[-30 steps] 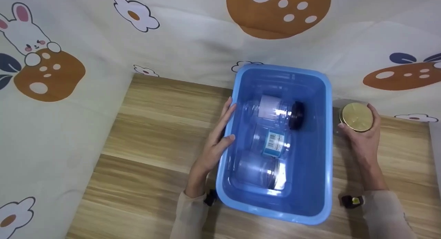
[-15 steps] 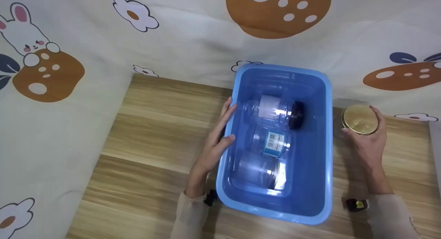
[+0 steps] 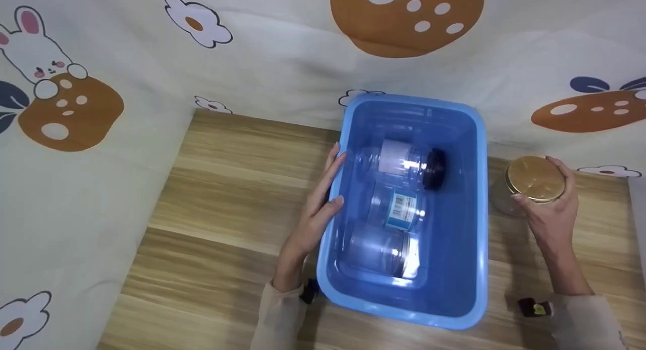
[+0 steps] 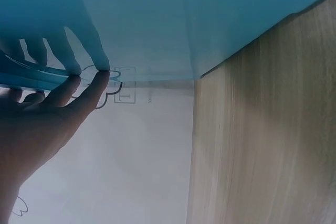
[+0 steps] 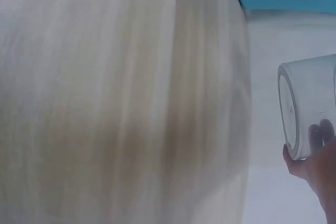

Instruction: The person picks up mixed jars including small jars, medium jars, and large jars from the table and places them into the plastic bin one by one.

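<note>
A blue plastic tub [image 3: 482, 213] stands on the wood-grain surface. My left hand [image 3: 315, 216] rests on its left rim; in the left wrist view its fingertips [image 4: 102, 77] touch the outer wall, fingers fairly straight. To the right of the tub, my right hand [image 3: 552, 221] grips a clear jar with a gold lid [image 3: 536, 178], fingers and thumb curled round it. The right wrist view shows the jar's transparent body [image 5: 312, 93] above the surface. Inside the tub lie a clear jar with a dark lid [image 3: 434, 169], one with a blue-and-white label [image 3: 402, 209] and another clear jar [image 3: 373, 251].
A pale cloth [image 3: 282, 62] printed with rabbits, flowers and orange shapes hangs behind the tub and along the left side. Wood-grain flooring [image 3: 222, 198] extends on both sides of the tub. Dark wrist devices [image 3: 535, 308] are worn at both sleeves.
My right hand has moved rightward and toward me with the gold-lidded jar, whose lid now looks larger and whose side shows more. The left hand and the tub stay put.
</note>
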Tool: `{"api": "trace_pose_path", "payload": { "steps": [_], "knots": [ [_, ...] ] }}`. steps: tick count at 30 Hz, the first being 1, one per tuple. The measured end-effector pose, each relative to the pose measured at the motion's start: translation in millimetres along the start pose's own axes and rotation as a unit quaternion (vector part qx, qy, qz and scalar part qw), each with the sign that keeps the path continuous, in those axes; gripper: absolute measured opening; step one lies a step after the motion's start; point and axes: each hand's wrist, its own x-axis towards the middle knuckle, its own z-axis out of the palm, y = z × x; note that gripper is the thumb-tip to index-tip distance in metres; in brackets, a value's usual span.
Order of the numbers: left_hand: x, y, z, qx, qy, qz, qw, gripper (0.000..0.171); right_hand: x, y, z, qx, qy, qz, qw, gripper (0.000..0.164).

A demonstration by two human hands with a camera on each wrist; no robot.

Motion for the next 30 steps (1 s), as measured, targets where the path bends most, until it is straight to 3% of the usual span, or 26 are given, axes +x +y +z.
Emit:
{"api": "trace_pose_path", "payload": {
  "steps": [11, 19, 26, 30],
  "knots": [
    [-2.1, -1.2, 0.3, 0.0, 0.003, 0.011, 0.9999, 0.062, -2.4, -25.4, -4.7, 0.027, -0.02, -0.017, 0.999, 0.1],
    [-0.5, -0.9, -0.3, 0.0, -0.003, 0.013, 0.9999, 0.062, 0.9, -36.6, -4.7, 0.085, -0.035, -0.043, 0.995, 0.107],
    [-1.3, -0.8, -0.4, 0.003, -0.002, 0.019, 0.9998, 0.063, -2.6, -47.6, -2.4, 0.053, -0.048, -0.036, 0.997, 0.11],
    [-0.6, -0.6, -0.2, 0.006, 0.0, 0.021, 0.9998, 0.062, -0.3, -57.4, -0.7, 0.066, -0.054, -0.042, 0.996, 0.109]
  ]
}}
